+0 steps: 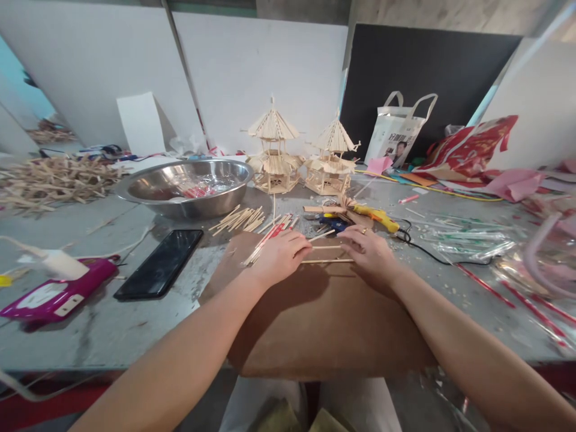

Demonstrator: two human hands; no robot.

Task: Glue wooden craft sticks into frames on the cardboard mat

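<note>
Both my hands rest on a brown cardboard sheet [324, 318] at the table's near edge. My left hand [281, 255] is curled, its fingertips pinching the left ends of thin wooden sticks [327, 254] that lie across the cardboard. My right hand [369, 252], with a ring on one finger, is closed over the right ends of the same sticks. A bundle of red and pale sticks [269, 237] lies just left of my left hand.
A black phone [159, 263] and a steel bowl [189, 187] sit to the left, a loose stick pile [240, 219] between them. Two stick pagoda models [274, 150] [333, 157] stand behind. A yellow glue gun [375, 217] with cord lies right; a pink box [56, 294] far left.
</note>
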